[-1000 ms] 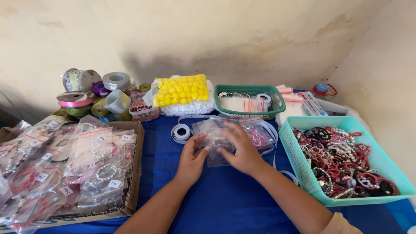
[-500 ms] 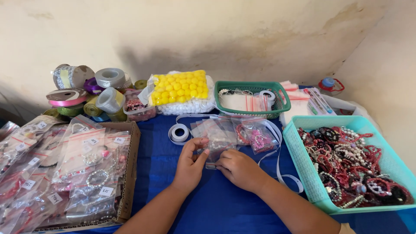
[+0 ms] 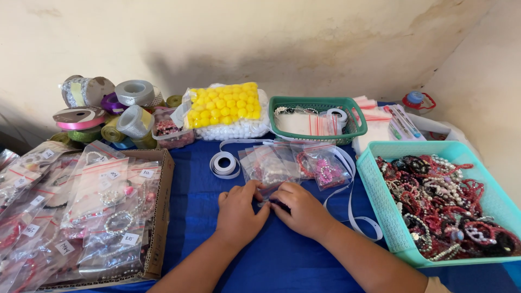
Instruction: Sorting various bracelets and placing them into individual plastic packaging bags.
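Note:
My left hand (image 3: 239, 211) and my right hand (image 3: 302, 209) lie close together on the blue tablecloth (image 3: 282, 260). Both press their fingertips on the near edge of a small clear zip bag (image 3: 269, 179) with a bracelet inside. Several more clear bags with red zip strips (image 3: 320, 163) lie fanned out just behind it, some with pink beaded pieces. A roll of white ribbon (image 3: 224, 164) sits to the left of them, and its loose end trails past my right wrist.
A turquoise basket (image 3: 380, 201) full of red, black and pearl bracelets stands at right. A cardboard tray (image 3: 163, 217) of labelled bagged bracelets lies at left. Along the wall: ribbon spools (image 3: 130, 108), yellow pom-pom bag (image 3: 225, 108), green basket (image 3: 353, 116).
Both hands have come down and toward me with the bag. A second ago they reached over the bag pile; now they press the bag's edge flat on the cloth.

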